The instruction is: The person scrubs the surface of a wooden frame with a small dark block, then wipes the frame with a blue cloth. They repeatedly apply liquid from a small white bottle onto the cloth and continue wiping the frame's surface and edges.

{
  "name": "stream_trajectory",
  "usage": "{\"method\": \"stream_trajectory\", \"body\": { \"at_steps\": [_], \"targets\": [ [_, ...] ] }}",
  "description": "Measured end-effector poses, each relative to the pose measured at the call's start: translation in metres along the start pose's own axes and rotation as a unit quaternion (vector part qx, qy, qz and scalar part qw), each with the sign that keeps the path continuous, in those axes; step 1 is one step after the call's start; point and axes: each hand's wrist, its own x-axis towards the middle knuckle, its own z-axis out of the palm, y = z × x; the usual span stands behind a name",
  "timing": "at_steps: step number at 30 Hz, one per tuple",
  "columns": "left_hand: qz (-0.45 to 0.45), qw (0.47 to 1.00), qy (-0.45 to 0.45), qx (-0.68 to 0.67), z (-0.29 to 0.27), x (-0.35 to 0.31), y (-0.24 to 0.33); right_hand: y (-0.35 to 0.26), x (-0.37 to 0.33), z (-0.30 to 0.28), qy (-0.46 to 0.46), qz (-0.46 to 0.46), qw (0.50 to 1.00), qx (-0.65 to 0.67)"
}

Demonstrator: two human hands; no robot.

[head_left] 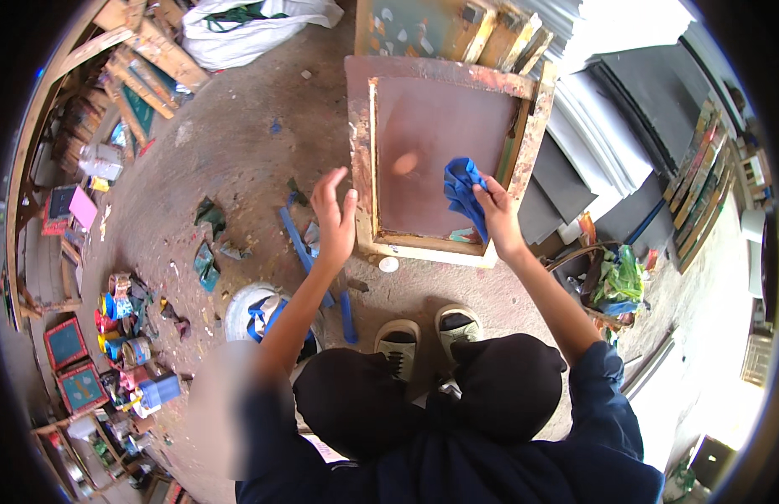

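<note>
Pinching blue cloth (464, 189) in right hand (501, 213) at two o'clock, over wooden frame (361, 147); holding left hand (334, 217) loosely spread, free, near frame, ten o'clock.

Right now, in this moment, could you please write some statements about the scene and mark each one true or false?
1. The right hand holds a blue cloth. True.
2. The left hand grips a paintbrush. False: the left hand is empty, its fingers open beside the left edge of the wooden frame.
3. A white sack lies farther left than the wooden frame. True.
4. The green plastic lies to the left of the wooden frame. False: the green plastic is to the right of it.
5. Both shoes are nearer to the person than the wooden frame. True.
</note>
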Motion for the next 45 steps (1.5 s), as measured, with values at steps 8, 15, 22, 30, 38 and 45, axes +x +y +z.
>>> {"method": "stream_trajectory", "body": {
  "at_steps": [8, 15, 22, 30, 38, 45],
  "targets": [
    [-0.127, 0.918, -0.272, -0.258, -0.065, 0.008, 0.138, -0.1, -0.071, 0.032, -0.182, 0.063, 0.974, 0.117],
    [-0.095, 0.914, -0.192, -0.346, -0.072, 0.005, 0.185, -0.11, -0.108, 0.055, -0.203, -0.077, 0.971, -0.104],
    [-0.171, 0.871, -0.133, -0.442, -0.089, -0.011, 0.193, -0.109, -0.108, 0.042, -0.131, -0.036, 0.989, -0.053],
    [-0.213, 0.867, -0.175, -0.414, -0.089, -0.011, 0.166, -0.091, -0.078, 0.045, -0.178, 0.048, 0.982, -0.049],
    [-0.233, 0.89, -0.137, -0.366, -0.009, -0.051, 0.051, 0.017, -0.018, 0.024, -0.116, -0.005, 0.973, -0.202],
    [-0.112, 0.988, -0.094, -0.051, 0.058, -0.151, -0.036, 0.093, -0.008, -0.008, -0.056, -0.088, 0.895, -0.434]
  ]
}}
